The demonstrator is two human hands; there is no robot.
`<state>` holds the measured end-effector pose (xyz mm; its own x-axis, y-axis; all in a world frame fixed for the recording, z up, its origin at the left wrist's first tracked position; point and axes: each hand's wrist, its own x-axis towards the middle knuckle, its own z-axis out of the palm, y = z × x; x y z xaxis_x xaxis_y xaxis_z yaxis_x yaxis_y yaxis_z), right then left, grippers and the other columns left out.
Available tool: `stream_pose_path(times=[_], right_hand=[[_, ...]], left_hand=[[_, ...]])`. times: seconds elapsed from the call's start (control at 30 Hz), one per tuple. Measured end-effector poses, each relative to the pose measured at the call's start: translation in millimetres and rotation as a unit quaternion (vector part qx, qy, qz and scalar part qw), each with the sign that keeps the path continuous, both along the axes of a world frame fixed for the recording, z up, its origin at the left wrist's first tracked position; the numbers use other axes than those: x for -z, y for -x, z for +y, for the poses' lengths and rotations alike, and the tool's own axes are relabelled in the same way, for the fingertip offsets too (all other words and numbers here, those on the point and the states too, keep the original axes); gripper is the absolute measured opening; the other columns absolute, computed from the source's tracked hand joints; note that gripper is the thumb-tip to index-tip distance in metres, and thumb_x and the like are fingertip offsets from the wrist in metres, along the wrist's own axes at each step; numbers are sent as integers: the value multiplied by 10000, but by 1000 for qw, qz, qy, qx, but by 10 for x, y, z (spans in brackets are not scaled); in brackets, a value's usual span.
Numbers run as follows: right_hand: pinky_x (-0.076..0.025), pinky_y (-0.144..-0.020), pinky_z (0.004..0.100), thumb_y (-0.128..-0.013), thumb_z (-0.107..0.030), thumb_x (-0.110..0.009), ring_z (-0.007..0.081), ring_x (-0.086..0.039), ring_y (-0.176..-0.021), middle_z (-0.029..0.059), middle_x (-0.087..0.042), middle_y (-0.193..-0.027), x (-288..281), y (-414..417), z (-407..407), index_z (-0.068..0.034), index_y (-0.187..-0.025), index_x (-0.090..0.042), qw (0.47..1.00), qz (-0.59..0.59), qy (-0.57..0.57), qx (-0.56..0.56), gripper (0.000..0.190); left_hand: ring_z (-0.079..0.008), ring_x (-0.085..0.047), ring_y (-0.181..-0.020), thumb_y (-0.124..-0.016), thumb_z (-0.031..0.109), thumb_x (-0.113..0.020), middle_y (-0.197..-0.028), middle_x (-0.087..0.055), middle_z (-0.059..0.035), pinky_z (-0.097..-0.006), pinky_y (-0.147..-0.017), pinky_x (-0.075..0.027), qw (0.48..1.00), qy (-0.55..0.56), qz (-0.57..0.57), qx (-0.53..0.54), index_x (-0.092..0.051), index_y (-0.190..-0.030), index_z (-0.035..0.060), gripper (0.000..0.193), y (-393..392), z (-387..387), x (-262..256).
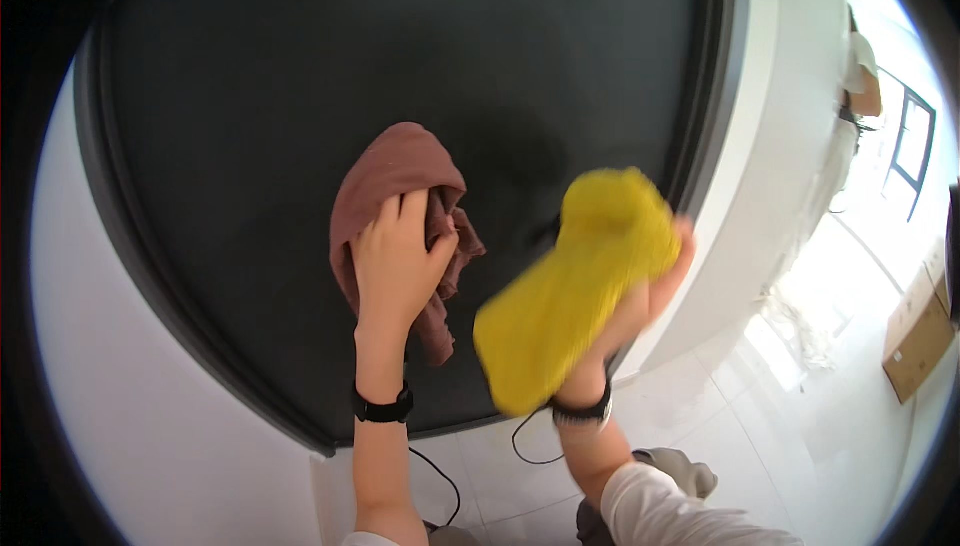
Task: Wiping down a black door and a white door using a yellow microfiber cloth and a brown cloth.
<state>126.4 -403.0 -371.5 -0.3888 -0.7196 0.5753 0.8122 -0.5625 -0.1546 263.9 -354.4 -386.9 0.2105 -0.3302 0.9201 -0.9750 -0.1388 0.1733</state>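
A dark door panel (300, 80) fills the middle of the head view. My left hand (401, 261) has its fingers tucked under a reddish-brown cloth (401, 156) and holds it at the panel's surface. One end of this cloth hangs down beside the wrist. Towards the panel's right edge, my right hand (645, 306) grips a yellow cloth (570, 291), blurred, that covers part of the fingers. Behind the yellow cloth a small black part, perhaps a door handle (549, 231), shows only in part. Each wrist wears a black band.
White walls (112, 336) flank the dark frame. Black cable (450, 482) lies low over the pale tiled floor (525, 505). Farther right are a cardboard box (919, 343), crumpled clear plastic (806, 332), a window (911, 141) and another person (862, 80), partly cut off by the wall.
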Motion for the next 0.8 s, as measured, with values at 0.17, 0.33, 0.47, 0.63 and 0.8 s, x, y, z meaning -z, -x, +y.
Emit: stream_pose_path(times=[0.17,0.33,0.47,0.63,0.8], right_hand=[[-372,-882,354,-783,66,-482,286,-477,-996,154,-460,-1058,-764,-93,-925,13,-1090,-458,848,224,131,463,313],[-232,-1000,528,-695,-175,-631,365,-325,-1206,181,-358,-1259,-437,-80,-1157,-52,-1278,-380,671,423,223,566,647],[-176,-1017,550,-636,-381,-671,406,-214,-1268,229,-237,-1361,-96,103,-1171,-16,-1307,-322,614,496,263,555,840],[-191,-1031,526,-663,-401,-649,374,-259,-1266,209,-258,-1366,-583,513,-1403,-51,-1317,-319,458,553,417,558,811],[-255,-1026,452,-729,-317,-609,352,-304,-1246,186,-287,-1366,-1665,673,-1584,-72,-1297,-363,450,496,424,609,666]], left_hand=[[-360,-469,-1002,-740,178,-592,-1043,-511,-162,-448,-854,-340,996,67,50,36,-493,-1110,45,405,88,-172,-47],[-369,-466,-988,-748,153,-580,-1018,-507,-185,-444,-848,-341,984,167,65,23,-456,-1118,-2,420,205,-363,-72],[-364,-468,-994,-759,158,-573,-1035,-504,-183,-445,-857,-344,981,175,82,28,-461,-1129,8,415,226,-437,-70],[-336,-485,-972,-752,170,-582,-1015,-499,-160,-434,-850,-353,984,143,102,-37,-478,-1127,18,418,331,-252,-159],[-314,-461,-1006,-804,147,-559,-1043,-467,-173,-409,-888,-334,950,247,180,72,-442,-1175,-13,421,102,-57,-64]])
